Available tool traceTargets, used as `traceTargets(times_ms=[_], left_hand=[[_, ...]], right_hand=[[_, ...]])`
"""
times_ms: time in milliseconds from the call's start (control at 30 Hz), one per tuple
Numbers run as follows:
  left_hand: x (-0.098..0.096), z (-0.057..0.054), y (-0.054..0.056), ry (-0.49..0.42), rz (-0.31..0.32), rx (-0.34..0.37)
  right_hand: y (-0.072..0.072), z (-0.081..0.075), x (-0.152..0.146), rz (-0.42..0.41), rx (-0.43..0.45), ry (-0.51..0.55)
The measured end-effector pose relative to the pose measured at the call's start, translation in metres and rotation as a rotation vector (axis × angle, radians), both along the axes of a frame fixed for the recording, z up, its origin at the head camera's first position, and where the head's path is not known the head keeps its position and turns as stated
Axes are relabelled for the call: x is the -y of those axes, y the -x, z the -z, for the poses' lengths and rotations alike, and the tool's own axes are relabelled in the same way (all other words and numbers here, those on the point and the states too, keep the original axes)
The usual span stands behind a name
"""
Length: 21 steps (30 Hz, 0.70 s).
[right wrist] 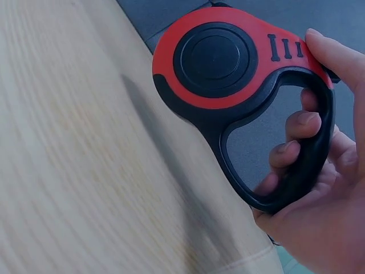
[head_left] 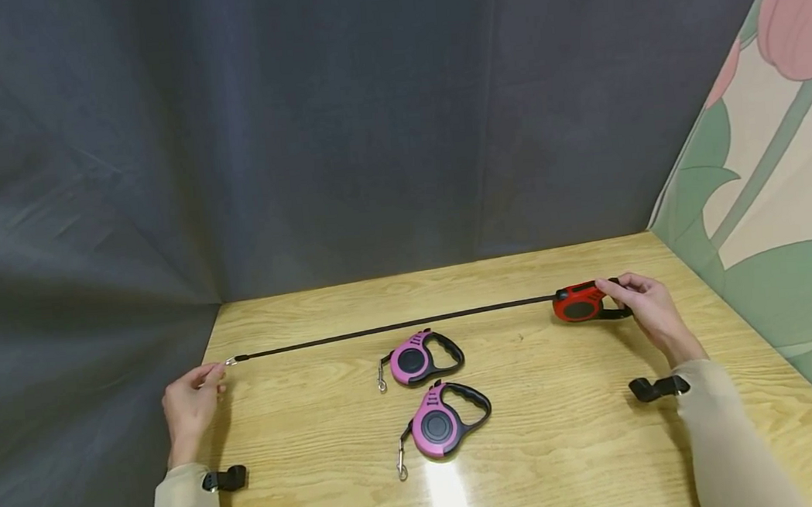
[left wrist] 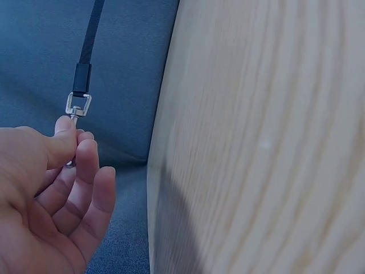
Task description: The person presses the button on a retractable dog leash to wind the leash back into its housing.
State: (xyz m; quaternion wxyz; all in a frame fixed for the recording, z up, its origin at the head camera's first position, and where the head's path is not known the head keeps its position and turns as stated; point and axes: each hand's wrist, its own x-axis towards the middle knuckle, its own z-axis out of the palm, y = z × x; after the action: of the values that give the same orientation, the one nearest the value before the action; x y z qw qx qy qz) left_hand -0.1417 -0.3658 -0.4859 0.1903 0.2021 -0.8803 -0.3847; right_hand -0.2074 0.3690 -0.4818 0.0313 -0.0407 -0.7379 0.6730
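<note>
My right hand (head_left: 650, 312) grips the black handle of a red retractable dog leash (right wrist: 214, 60), fingers curled through its loop and thumb at the top by the bone-shaped marks. Out of its case runs a black strap (head_left: 396, 328), stretched straight across to the left. At the strap's far end, my left hand (head_left: 192, 406) pinches a silver swivel clip (left wrist: 74, 111) between thumb and fingers; part of the clip is hidden by them. Two pink and black retractable leashes, an upper one (head_left: 410, 360) and a lower one (head_left: 436, 426), lie on the table between the hands, their clips pointing left.
The wooden table (head_left: 306, 438) ends at a dark grey curtain (head_left: 343, 133) at the back and left. On the right stands a panel with a tulip pattern (head_left: 779, 184). Each wrist wears a black camera mount, such as the left one (head_left: 226, 478).
</note>
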Motion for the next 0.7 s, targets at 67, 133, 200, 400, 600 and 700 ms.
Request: traceTargets(times_ms=[67,133,200,400,600,700], left_hand=[[-0.0005,0.0004,-0.0002,-0.006,-0.003,-0.004],[-0.0014,0.0004,0.0001,-0.013,-0.007,-0.008],[-0.0028,0.0000,0.0007,-0.019,-0.010,-0.013],[-0.0068,-0.0027,0.0019,-0.031,-0.007,-0.028],[-0.0090,-0.0071,0.0035,-0.047,-0.003,-0.034],[-0.0098,-0.0067,0.0027,-0.057,-0.001,-0.024]], right_hand=[[0.0002,0.0001,0.0006,0.008,0.002,0.007],[0.0004,-0.0005,0.0008,0.015,0.009,-0.001],[0.0007,-0.0013,0.0002,0.024,0.021,-0.016],[0.0014,-0.0013,-0.0026,0.031,0.046,-0.018],[0.0021,0.0014,-0.0021,0.034,0.044,-0.010],[0.0013,0.0032,-0.0012,0.038,0.046,-0.011]])
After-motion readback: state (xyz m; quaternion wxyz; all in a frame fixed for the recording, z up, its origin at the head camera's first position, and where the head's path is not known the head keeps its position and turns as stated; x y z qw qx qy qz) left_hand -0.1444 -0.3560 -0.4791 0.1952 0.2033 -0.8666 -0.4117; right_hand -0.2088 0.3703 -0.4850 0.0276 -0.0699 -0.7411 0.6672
